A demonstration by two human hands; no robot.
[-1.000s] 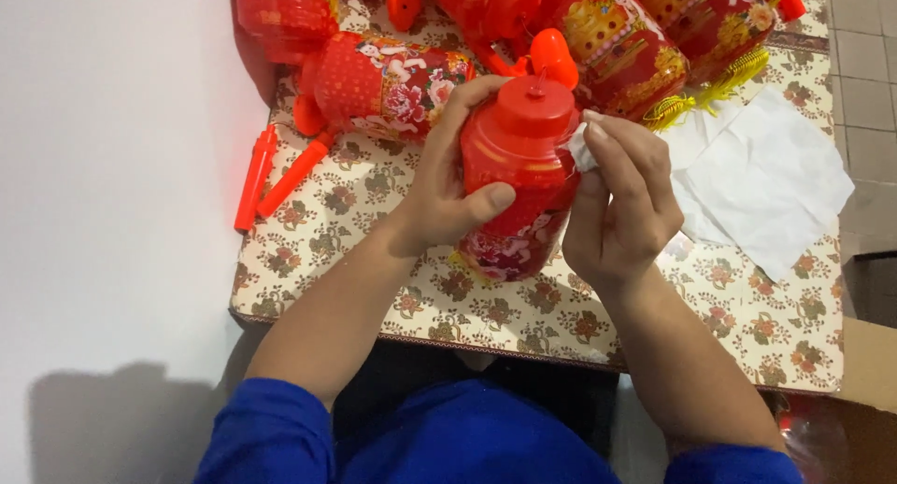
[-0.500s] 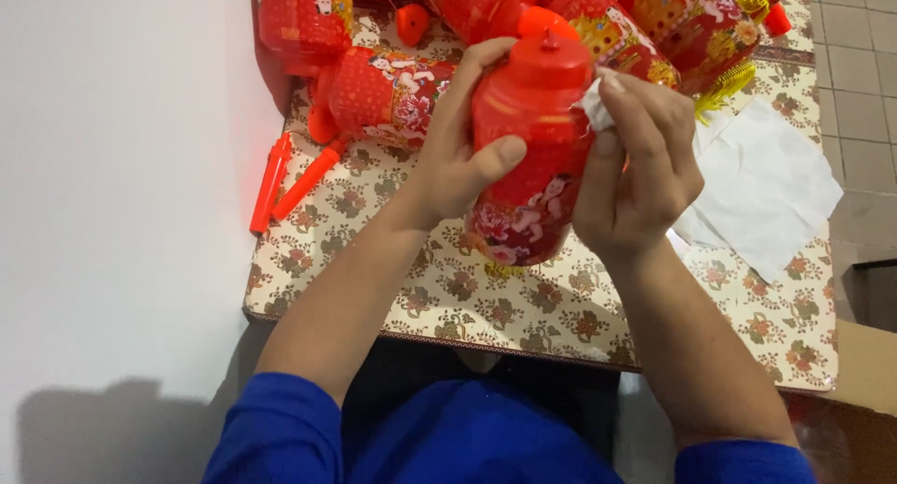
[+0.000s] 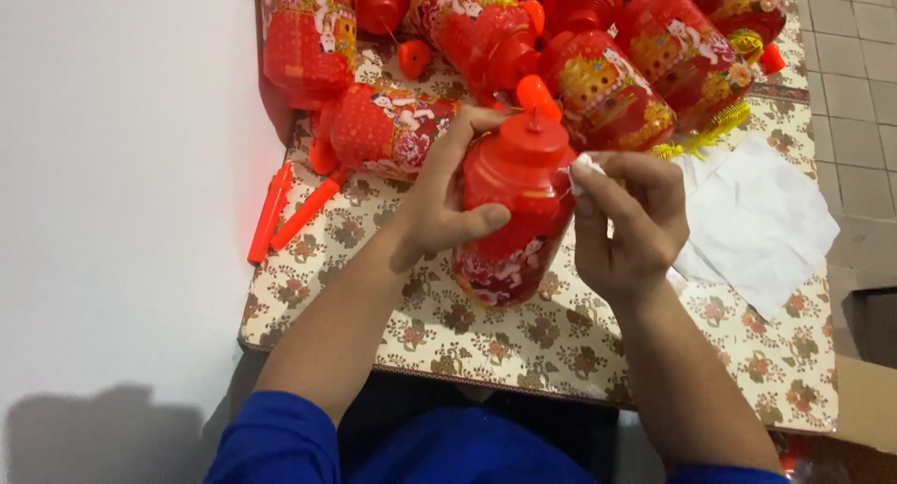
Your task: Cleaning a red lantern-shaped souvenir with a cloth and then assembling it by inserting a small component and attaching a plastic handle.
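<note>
red plastic lantern [image 3: 512, 218] sits mid-frame, held up over the near half of the tabletop [image 3: 561, 339], cap end pointing far, patterned body tilted toward the near edge. left hand [image 3: 447, 204] wraps it from the left side, fingers [image 3: 472, 129] curled over the far shoulder, thumb across the front, clenched on the lantern. right hand [image 3: 628, 224] is just right of the lantern, fingers pinching a small white wad [image 3: 587, 164] that touches the lantern's upper right side under the cap. floral cloth covers the tabletop. far side is crowded with more red lanterns [image 3: 598, 87] lying on their sides, touching one another; one lantern [image 3: 388, 129] lies just behind the left hand. yellow tassel [image 3: 715, 129] pokes out on the right of the pile. white sheet [image 3: 757, 218] lies flat right of the right hand. two orange sticks [image 3: 285, 208] lie at the left edge next to the white wall [image 3: 112, 185]. blue sleeves [image 3: 280, 442] at the near edge.
</note>
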